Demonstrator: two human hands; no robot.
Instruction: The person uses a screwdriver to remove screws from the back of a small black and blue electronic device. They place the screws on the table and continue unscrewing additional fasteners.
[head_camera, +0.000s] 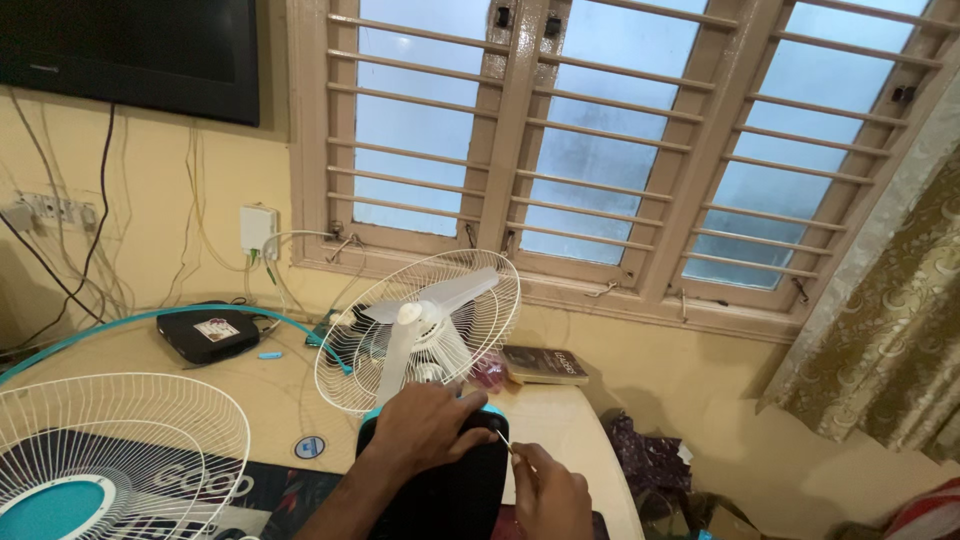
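A table fan (420, 335) with white blades and a white rear wire guard stands on the table, its front guard off. My left hand (425, 425) grips the fan's black motor housing (450, 490) from above. My right hand (550, 490) is just right of it, pinching a thin white stick-like item (503, 440) whose tip points at the housing. The detached front guard (110, 450), white wire with a teal centre, lies at the lower left.
A black box (207, 333) and a teal ring (90, 335) lie at the back left of the cream table (280, 400). A dark book (545, 363) rests under the barred window (600, 140). A patterned curtain (890, 330) hangs right. Wall cables (60, 240) dangle left.
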